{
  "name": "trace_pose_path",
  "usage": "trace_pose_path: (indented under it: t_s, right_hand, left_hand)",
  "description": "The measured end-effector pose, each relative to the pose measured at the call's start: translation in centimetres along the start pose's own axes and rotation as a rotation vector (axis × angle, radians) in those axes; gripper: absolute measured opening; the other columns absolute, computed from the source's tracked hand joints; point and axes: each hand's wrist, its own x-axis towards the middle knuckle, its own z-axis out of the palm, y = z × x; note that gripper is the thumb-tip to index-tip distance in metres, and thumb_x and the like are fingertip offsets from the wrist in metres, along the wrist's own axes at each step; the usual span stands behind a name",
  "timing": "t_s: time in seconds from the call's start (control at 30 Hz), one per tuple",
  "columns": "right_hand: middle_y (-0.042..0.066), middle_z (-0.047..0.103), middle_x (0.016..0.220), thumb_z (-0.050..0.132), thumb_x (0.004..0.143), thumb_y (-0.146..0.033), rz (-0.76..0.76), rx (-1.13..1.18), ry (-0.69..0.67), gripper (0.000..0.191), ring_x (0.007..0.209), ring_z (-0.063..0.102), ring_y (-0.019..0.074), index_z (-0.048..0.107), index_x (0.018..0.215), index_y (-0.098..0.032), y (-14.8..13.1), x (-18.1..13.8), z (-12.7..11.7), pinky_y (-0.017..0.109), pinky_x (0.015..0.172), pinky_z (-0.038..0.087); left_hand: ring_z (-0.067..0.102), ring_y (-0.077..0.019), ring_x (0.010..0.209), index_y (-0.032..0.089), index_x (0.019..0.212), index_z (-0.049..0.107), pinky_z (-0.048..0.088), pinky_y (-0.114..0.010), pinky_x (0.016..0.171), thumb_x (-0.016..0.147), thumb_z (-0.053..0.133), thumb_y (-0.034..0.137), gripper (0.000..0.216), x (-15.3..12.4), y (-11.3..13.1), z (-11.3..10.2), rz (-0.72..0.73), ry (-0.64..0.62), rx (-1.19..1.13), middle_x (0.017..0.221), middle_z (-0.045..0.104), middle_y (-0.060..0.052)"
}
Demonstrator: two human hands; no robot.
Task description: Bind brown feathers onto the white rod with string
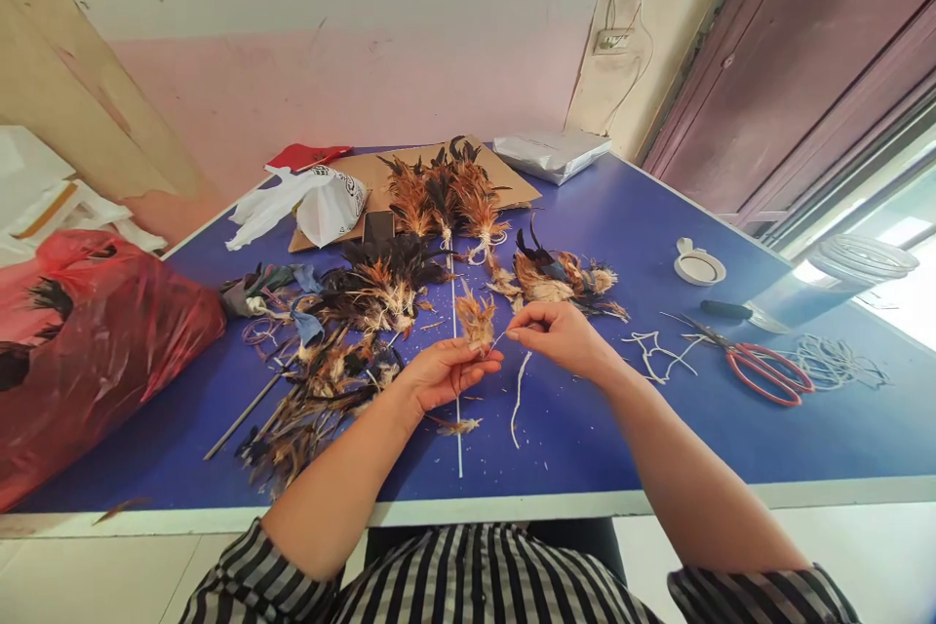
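Note:
Over the middle of the blue table, my left hand (448, 375) is closed on a small bunch of brown feathers (477, 314), tips pointing up. My right hand (550, 331), just to its right, pinches a thin white string (500, 339) that runs to the base of the bunch. A loose white cord (520, 402) lies below the right hand. Left of my hands are piles of dark feathers (380, 283) and mixed brown feathers (322, 400). Beyond the right hand sits a pile of tan feathers (556, 281).
Tied feather bundles (439, 190) lie on cardboard (523, 183) at the back. Red-handled scissors (771, 372), a knife (731, 310), a tape roll (698, 265) and tangled string (834, 363) are on the right. A red plastic bag (124, 331) bulges at the left edge, near a stick (241, 424).

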Motion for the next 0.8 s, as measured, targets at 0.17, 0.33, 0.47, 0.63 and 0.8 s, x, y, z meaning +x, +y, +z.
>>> trace_pose_path:
  t_s: [0.17, 0.33, 0.47, 0.63, 0.8]
  right_hand:
    - [-0.003, 0.042, 0.05, 0.057, 0.068, -0.033, -0.024, -0.008, 0.01, 0.019, 0.046, 0.033, 0.0073, 0.065, 0.072, -0.016, 0.9, 0.2, 0.2, 0.021, 0.044, 0.027]
    - [-0.003, 0.045, 0.052, 0.056, 0.068, -0.031, -0.073, -0.084, 0.038, 0.017, 0.047, 0.034, 0.0073, 0.065, 0.071, -0.016, 1.3, 0.1, 0.5, 0.021, 0.045, 0.029]
    - [-0.001, 0.052, 0.059, 0.055, 0.068, -0.022, -0.156, -0.192, 0.061, 0.013, 0.051, 0.04, 0.0085, 0.066, 0.072, -0.017, 1.4, 0.0, 0.4, 0.022, 0.05, 0.032]
    - [0.002, 0.056, 0.069, 0.052, 0.075, -0.021, -0.265, -0.435, 0.04, 0.013, 0.061, 0.049, 0.0109, 0.064, 0.073, -0.018, 0.4, -1.2, 0.3, 0.022, 0.058, 0.036]
    - [0.01, 0.058, 0.084, 0.048, 0.077, -0.011, -0.457, -0.911, -0.211, 0.016, 0.077, 0.056, 0.0175, 0.063, 0.082, -0.015, -3.3, -2.6, 2.0, 0.026, 0.063, 0.039]
  left_hand:
    - [0.065, -0.013, 0.066, 0.007, 0.08, 0.06, 0.05, -0.016, 0.055, 0.074, 0.058, 0.009, 0.007, 0.5, -0.4, -0.5, 0.001, 0.033, 0.023, 0.076, 0.066, -0.009]
    - [0.061, -0.0092, 0.057, 0.007, 0.079, 0.063, 0.048, -0.015, 0.052, 0.07, 0.064, 0.015, 0.012, 0.5, -0.8, 0.0, 0.03, 0.066, 0.181, 0.066, 0.063, -0.006]
    - [0.057, -0.007, 0.05, 0.007, 0.076, 0.064, 0.045, -0.014, 0.048, 0.065, 0.069, 0.022, 0.019, 0.2, -0.9, 0.3, 0.055, 0.042, 0.319, 0.062, 0.061, -0.005]
    - [0.054, -0.0058, 0.046, 0.008, 0.065, 0.062, 0.041, -0.014, 0.044, 0.061, 0.07, 0.029, 0.023, 0.4, -0.6, 0.1, 0.131, 0.109, 0.398, 0.057, 0.059, -0.003]
    - [0.051, -0.0073, 0.04, 0.012, 0.053, 0.058, 0.039, -0.017, 0.041, 0.066, 0.064, 0.028, 0.022, 0.4, -1.3, 0.6, 0.086, 0.09, 0.677, 0.046, 0.056, -0.001]
